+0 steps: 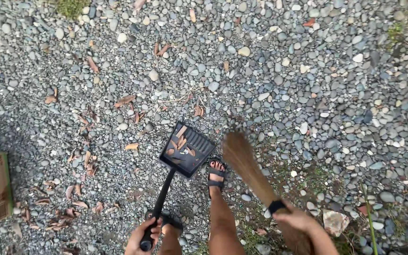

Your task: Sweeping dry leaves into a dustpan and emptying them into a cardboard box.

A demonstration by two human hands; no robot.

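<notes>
Dustpan (186, 150), black and long-handled, is held by its handle end in the closed left hand (143, 236); dry leaves lie in it. A broom (244, 163) is clasped by the right hand (294, 218). Sweeping seems underway; scattered leaves (83, 160) on the gravel (308, 94) would be gathered next.

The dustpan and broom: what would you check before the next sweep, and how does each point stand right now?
1. Left hand gripped on the black handle of the dustpan: ok, fingers wrapped round its end.
2. Right hand holding the broom: ok, gripped near the black band.
3. Dustpan resting flat on the gravel: cannot tell from above.
4. Room left in the dustpan: ok, only a few brown leaves lie inside.
5. Sandalled foot out of the broom's way: not ok, it sits right between pan and bristles.
6. Leaves left to gather: ok, scattered dry leaves lie to the left of the pan.
</notes>
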